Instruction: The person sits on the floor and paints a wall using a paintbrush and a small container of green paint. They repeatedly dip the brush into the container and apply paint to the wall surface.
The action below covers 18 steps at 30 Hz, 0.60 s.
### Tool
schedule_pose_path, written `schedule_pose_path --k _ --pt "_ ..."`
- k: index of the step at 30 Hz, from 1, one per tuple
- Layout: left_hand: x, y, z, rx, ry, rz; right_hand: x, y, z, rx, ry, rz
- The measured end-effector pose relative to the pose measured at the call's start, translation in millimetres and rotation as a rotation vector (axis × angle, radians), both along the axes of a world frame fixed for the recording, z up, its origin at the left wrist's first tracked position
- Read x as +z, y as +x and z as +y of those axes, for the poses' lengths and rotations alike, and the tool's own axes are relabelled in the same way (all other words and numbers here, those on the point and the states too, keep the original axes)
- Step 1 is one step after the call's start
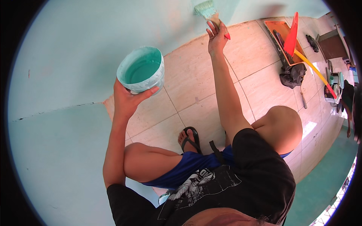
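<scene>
My left hand (128,99) grips a small paint-smeared tub (157,74) from below and the side, its thumb along the outer wall. Teal-green paint (142,70) partly fills the tub, which is tilted a little toward me. At arm's length, my right hand (218,38) holds a flat paintbrush (214,19) by its wooden handle with a red end. Pale green paint coats the bristles, which are at the light blue-green wall (107,34) near its foot; whether they touch it is hard to tell. A darker wet-looking patch shows on the wall beside the brush.
Beige floor tiles (195,82) meet the wall. To the right lie an orange paint tray (275,26), a red-and-yellow long-handled tool (311,66), a crumpled black plastic bag (294,75) and a thin-handled tool (303,100). Farther right are paint containers (333,90) and a partly visible person (348,107).
</scene>
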<state>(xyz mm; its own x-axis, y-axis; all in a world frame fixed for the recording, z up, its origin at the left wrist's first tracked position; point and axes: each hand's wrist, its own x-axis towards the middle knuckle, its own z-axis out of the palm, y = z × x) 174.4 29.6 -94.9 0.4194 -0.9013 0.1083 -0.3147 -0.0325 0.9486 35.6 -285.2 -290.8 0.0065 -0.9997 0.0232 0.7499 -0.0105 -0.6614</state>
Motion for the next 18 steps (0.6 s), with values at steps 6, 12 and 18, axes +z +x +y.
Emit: schedule_pose_path --k 6,12,18 --pt "5.1 -1.9 2.7 0.015 0.020 0.003 -91.3 -20.4 13.6 -0.046 0.190 0.222" --pt "5.6 -0.6 6.2 0.030 0.037 0.009 -101.9 -25.1 15.1 -0.116 0.257 0.276" --pt "3.8 -2.1 3.8 0.027 0.039 0.009 -100.6 -12.3 -0.8 -0.089 0.320 0.271"
